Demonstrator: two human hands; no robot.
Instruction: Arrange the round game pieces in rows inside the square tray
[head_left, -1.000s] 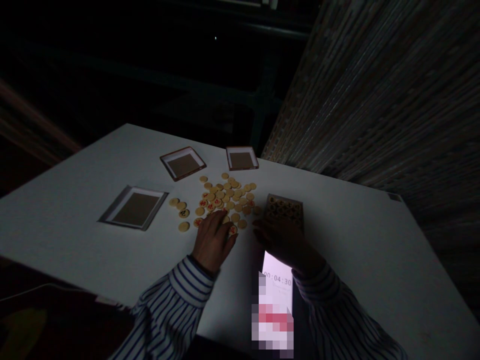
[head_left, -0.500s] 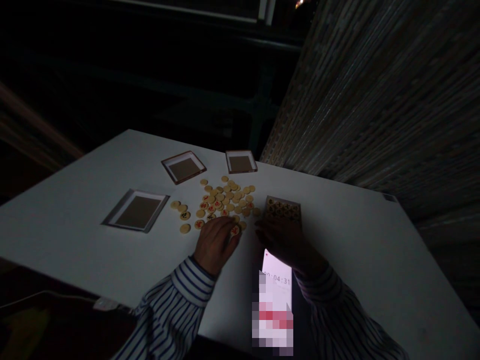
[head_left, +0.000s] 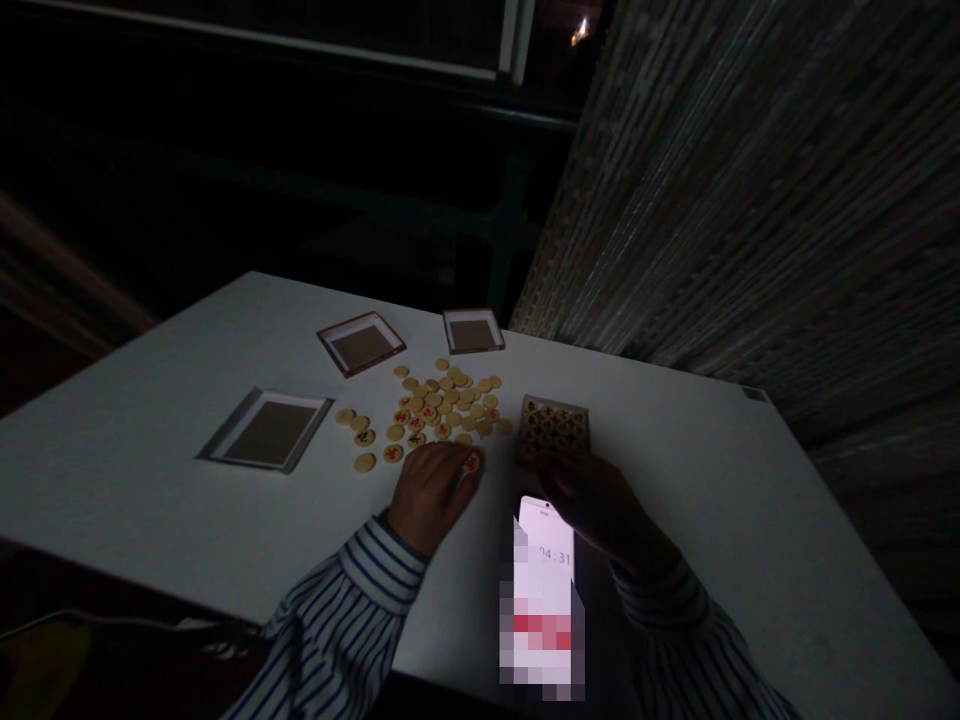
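A loose pile of round cream discs (head_left: 442,410) with red or dark characters lies on the white table (head_left: 150,480). My left hand (head_left: 431,498) rests at the pile's near edge, its fingertips against a red-marked disc (head_left: 471,463). Whether that disc is gripped is hidden. My right hand (head_left: 600,505), in deep shadow, sits just in front of a small rectangular tray of packed discs (head_left: 553,430), touching or almost touching its near edge.
Several brown-centred square frames, including one (head_left: 268,430) and another (head_left: 361,343), lie beyond the discs. A lit phone (head_left: 544,590) with a timer lies between my hands. A textured wall (head_left: 735,200) runs along the table's right side.
The view has tilted, so the table sits lower in the picture. My right hand has drawn slightly back from the tray. The phone's timer went from 04:30 to 04:31.
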